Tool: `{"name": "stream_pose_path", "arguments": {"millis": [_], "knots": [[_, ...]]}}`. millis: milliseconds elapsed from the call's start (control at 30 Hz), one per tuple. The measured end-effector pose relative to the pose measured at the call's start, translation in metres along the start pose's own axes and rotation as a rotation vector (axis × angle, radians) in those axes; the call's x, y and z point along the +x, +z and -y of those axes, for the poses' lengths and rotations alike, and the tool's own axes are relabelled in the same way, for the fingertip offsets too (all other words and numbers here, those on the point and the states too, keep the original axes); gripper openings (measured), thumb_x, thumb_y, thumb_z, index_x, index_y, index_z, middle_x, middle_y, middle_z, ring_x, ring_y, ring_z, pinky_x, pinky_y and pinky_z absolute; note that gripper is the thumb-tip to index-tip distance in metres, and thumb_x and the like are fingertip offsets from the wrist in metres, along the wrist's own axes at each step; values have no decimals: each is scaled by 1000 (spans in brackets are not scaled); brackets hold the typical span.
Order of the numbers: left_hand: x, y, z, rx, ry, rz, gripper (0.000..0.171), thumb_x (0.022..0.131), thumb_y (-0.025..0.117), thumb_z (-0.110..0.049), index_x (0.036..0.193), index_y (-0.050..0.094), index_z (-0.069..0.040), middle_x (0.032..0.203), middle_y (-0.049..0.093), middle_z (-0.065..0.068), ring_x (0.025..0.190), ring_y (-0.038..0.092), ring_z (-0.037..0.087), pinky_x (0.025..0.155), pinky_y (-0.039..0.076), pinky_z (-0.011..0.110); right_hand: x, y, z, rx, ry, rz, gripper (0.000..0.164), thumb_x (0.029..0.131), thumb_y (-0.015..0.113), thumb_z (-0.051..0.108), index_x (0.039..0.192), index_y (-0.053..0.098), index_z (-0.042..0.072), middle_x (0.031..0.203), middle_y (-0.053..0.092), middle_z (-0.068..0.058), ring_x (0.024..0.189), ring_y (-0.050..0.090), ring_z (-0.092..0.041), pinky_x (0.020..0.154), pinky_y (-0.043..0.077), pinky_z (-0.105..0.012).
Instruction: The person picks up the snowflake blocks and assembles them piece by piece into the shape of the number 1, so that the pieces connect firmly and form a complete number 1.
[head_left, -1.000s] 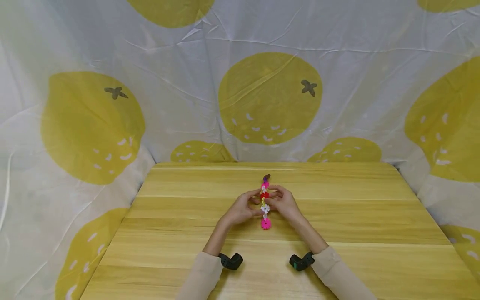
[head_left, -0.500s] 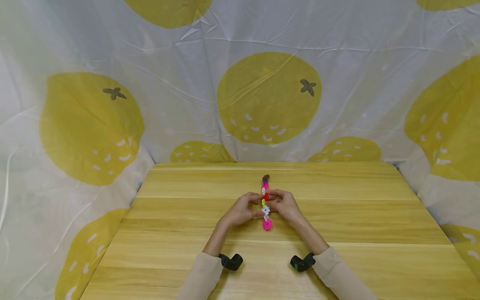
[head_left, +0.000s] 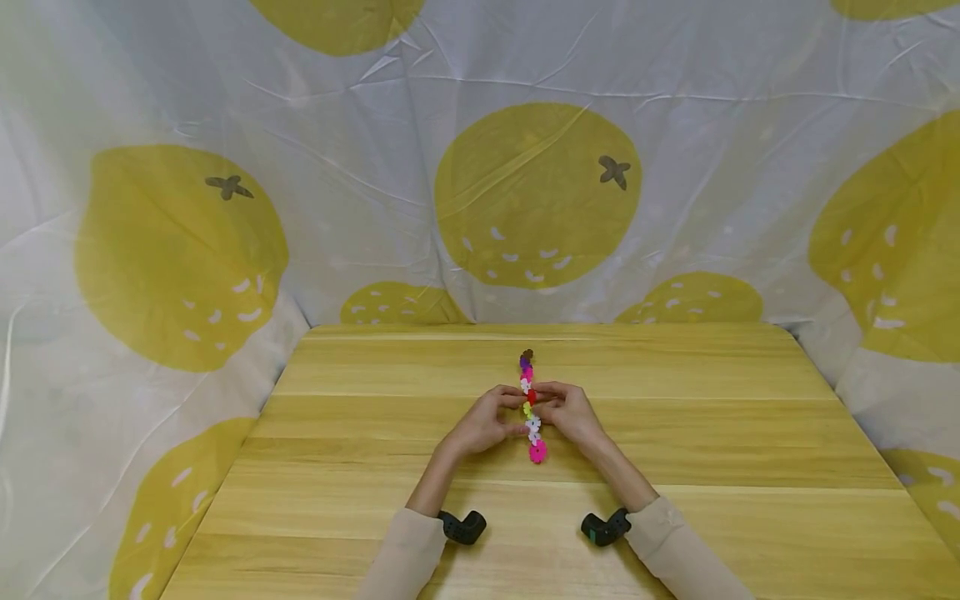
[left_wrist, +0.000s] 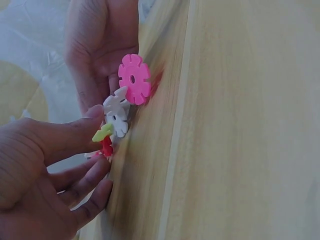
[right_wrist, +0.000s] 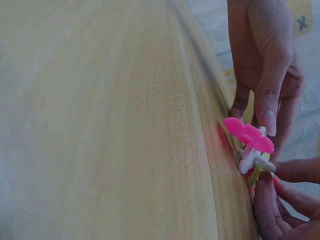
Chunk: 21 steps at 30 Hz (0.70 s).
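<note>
A chain of interlocking plastic snowflake discs (head_left: 537, 451) runs lengthwise away from me, close over the middle of the table. From the near end its colours go pink, white, yellow, red, white, pink, purple and brown. On its left side, my left hand (head_left: 483, 421) holds the middle, thumb by the white discs (left_wrist: 117, 125) and fingers farther along. My right hand (head_left: 573, 412) grips it from the right, thumb and fingers around the yellow (right_wrist: 256, 175) and red section. The pink end disc (left_wrist: 134, 80) sticks out toward me, free of both hands. Fingers partly hide the middle discs.
The wooden table (head_left: 712, 400) reaches back to a hanging cloth (head_left: 375, 167) printed with big yellow lemons. Black wrist cameras (head_left: 463, 527) sit at both cuffs, above the table's near part.
The chain has turned slightly: its near pink end has shifted right and toward me, and its far brown end has swung left. Both hands stay almost in place.
</note>
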<state>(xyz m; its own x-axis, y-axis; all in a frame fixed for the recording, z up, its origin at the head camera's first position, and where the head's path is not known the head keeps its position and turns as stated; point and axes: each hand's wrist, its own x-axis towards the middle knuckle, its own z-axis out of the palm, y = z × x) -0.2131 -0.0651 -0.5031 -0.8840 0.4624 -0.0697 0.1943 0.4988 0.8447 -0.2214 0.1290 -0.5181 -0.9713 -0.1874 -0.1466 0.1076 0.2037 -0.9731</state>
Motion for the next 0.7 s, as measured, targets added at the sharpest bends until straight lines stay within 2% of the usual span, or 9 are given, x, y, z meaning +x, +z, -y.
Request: {"name": "stream_pose_path", "arguments": {"millis": [267, 467, 700], "knots": [[-1, -3, 2, 1, 30, 29, 47, 97, 73, -11, 140, 61, 2, 151, 50, 19, 144, 45, 39, 118, 40, 53, -1, 2, 1, 69, 21, 18, 41, 95, 66, -6, 135, 61, -8, 120, 66, -28, 91, 69, -13, 77, 62, -27], [-2, -4, 1, -8, 43, 51, 48, 98, 71, -10, 142, 59, 4, 153, 47, 20, 145, 42, 40, 118, 41, 54, -1, 2, -2, 58, 13, 24, 42, 96, 66, -5, 137, 60, -8, 122, 65, -29, 92, 69, -14, 78, 63, -29], [-7, -8, 4, -45, 3, 35, 51, 100, 69, -14, 145, 55, 4, 153, 50, 19, 145, 45, 39, 118, 39, 55, -3, -8, -6, 57, -10, 22, 43, 97, 67, -1, 138, 58, -9, 123, 65, -30, 91, 69, -15, 75, 62, -28]]}}
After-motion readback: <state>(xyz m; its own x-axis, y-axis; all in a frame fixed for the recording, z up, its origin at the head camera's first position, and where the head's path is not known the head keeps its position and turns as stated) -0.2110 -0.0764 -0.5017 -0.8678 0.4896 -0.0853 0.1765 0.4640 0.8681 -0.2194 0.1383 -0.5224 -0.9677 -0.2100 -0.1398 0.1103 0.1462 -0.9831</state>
